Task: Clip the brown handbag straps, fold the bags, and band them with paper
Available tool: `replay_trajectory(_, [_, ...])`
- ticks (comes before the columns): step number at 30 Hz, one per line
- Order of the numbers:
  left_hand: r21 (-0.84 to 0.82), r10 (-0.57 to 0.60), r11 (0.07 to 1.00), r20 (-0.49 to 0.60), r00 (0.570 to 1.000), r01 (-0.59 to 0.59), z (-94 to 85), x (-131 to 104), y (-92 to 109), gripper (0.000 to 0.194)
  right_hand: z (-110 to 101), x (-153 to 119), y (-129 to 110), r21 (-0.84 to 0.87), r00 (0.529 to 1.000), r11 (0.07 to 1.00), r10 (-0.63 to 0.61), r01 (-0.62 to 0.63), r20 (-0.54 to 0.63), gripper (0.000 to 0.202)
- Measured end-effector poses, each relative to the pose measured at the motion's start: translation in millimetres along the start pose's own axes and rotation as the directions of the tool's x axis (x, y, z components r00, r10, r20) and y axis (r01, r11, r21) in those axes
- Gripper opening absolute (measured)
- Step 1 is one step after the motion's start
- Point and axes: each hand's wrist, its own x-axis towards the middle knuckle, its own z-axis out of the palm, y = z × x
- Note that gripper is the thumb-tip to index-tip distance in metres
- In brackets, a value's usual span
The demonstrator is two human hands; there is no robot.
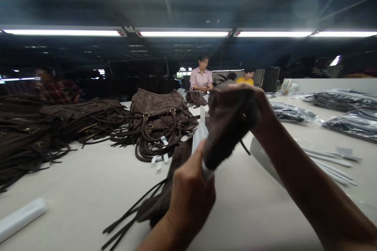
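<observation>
Brown bag (228,125) soft, matte; thin cords (112,225), white strip (199,139).

A bag workshop or factory floor: many similar brown bags (156,104) lie heaped at the left of a broad pale table (88,188), plastic-wrapped bundles (347,100) at far right, people (200,78) beyond, tube lights (184,34) overhead.

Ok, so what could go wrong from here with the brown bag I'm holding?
The white wrapping in your left hand might crease or slip, since it's pinched against the brown bag. The loose brown cords beside that hand could snag. And the white tags near the looped handles of the handbag on the table lie close enough that they might get caught.
</observation>
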Motion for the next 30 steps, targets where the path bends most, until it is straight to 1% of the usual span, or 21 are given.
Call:
replay_trajectory(2, [-0.085, -0.188, 0.981, -0.217, 0.958, 0.173, -15.2, 33, 11, 0.026, 45, 50, -20, -0.024, 0.995, 1.000, -0.011, 0.013, 0.100, 0.042])
replay_trajectory(4, [-0.252, -0.353, 0.929, -0.389, 0.851, 0.270, -21.6, 51, 17, 0.021, 92, 89, -24, -0.062, 0.979, 0.998, 0.017, -0.004, 0.203, 0.034])
replay_trajectory(5, [-0.362, -0.424, 0.890, -0.436, 0.794, 0.276, -21.4, 55, 17, 0.025, 115, 102, -20, -0.092, 0.947, 0.994, 0.089, -0.064, 0.308, 0.036])
replay_trajectory(7, [-0.590, -0.564, 0.771, -0.460, 0.686, 0.238, -15.7, 50, 13, 0.032, 154, 111, 0, -0.142, 0.835, 0.974, 0.224, -0.176, 0.503, 0.041])
replay_trajectory(8, [-0.688, -0.638, 0.689, -0.430, 0.639, 0.226, -11.2, 43, 9, 0.035, 167, 106, 13, -0.194, 0.798, 0.952, 0.305, -0.237, 0.520, 0.041])
replay_trajectory(10, [-0.829, -0.778, 0.501, -0.306, 0.549, 0.248, -1.6, 19, -3, 0.041, 176, 77, 43, -0.265, 0.786, 0.944, 0.314, -0.197, 0.533, 0.046])
replay_trajectory(11, [-0.872, -0.838, 0.399, -0.221, 0.498, 0.284, 2.6, 4, -11, 0.041, 171, 55, 58, -0.322, 0.779, 0.934, 0.315, -0.153, 0.543, 0.049])
replay_trajectory(12, [-0.896, -0.888, 0.291, -0.123, 0.443, 0.334, 6.0, -13, -19, 0.040, 161, 29, 72, -0.411, 0.746, 0.906, 0.340, -0.098, 0.573, 0.050])
replay_trajectory(14, [-0.892, -0.945, 0.096, 0.057, 0.321, 0.441, 10.3, -48, -37, 0.036, 128, -28, 96, -0.547, 0.676, 0.812, 0.288, 0.204, 0.679, 0.050])
replay_trajectory(15, [-0.871, -0.959, 0.004, 0.136, 0.248, 0.492, 11.3, -65, -46, 0.033, 108, -56, 107, -0.596, 0.671, 0.747, 0.282, 0.295, 0.685, 0.052])
replay_trajectory(16, [-0.845, -0.961, -0.083, 0.207, 0.180, 0.529, 11.6, -82, -53, 0.031, 87, -82, 118, -0.651, 0.662, 0.689, 0.330, 0.319, 0.673, 0.057])
replay_trajectory(17, [-0.821, -0.951, -0.155, 0.275, 0.143, 0.549, 11.3, -96, -59, 0.030, 67, -106, 128, -0.739, 0.686, 0.607, 0.405, 0.292, 0.604, 0.060])
replay_trajectory(18, [-0.804, -0.933, -0.208, 0.334, 0.134, 0.557, 10.3, -108, -63, 0.030, 50, -127, 136, -0.818, 0.684, 0.525, 0.508, 0.237, 0.524, 0.061])
replay_trajectory(20, [-0.781, -0.883, -0.283, 0.439, 0.167, 0.556, 6.4, -125, -67, 0.032, 24, -159, 148, -0.882, 0.658, 0.447, 0.621, 0.149, 0.426, 0.060])
replay_trajectory(22, [-0.766, -0.843, -0.309, 0.495, 0.210, 0.564, -1.2, -132, -68, 0.037, 10, -178, 150, -0.890, 0.661, 0.447, 0.641, 0.093, 0.391, 0.058])
replay_trajectory(24, [-0.739, -0.851, -0.322, 0.500, 0.162, 0.592, -13.4, -133, -70, 0.037, 1, -187, 139, -0.862, 0.693, 0.503, 0.601, 0.060, 0.399, 0.051])
replay_trajectory(25, [-0.728, -0.868, -0.317, 0.481, 0.123, 0.608, -21.5, -132, -73, 0.037, -3, -190, 130, -0.844, 0.731, 0.535, 0.560, 0.039, 0.389, 0.045])
replay_trajectory(27, [-0.717, -0.914, -0.284, 0.403, 0.046, 0.637, -40.6, -128, -81, 0.036, -18, -196, 111, -0.818, 0.863, 0.575, 0.423, -0.020, 0.276, 0.031])
replay_trajectory(28, [-0.721, -0.934, -0.260, 0.357, 0.023, 0.643, -50.8, -125, -87, 0.036, -28, -200, 103, -0.822, 0.931, 0.565, 0.332, -0.067, 0.152, 0.027])
replay_trajectory(29, [-0.731, -0.950, -0.230, 0.313, 0.015, 0.642, -60.8, -122, -92, 0.034, -42, -204, 96, -0.835, 0.971, 0.534, 0.240, -0.136, -0.005, 0.024])
replay_trajectory(30, [-0.746, -0.964, -0.193, 0.266, 0.019, 0.637, -69.7, -118, -97, 0.032, -57, -208, 92, -0.842, 0.972, 0.487, 0.163, -0.231, -0.172, 0.024])
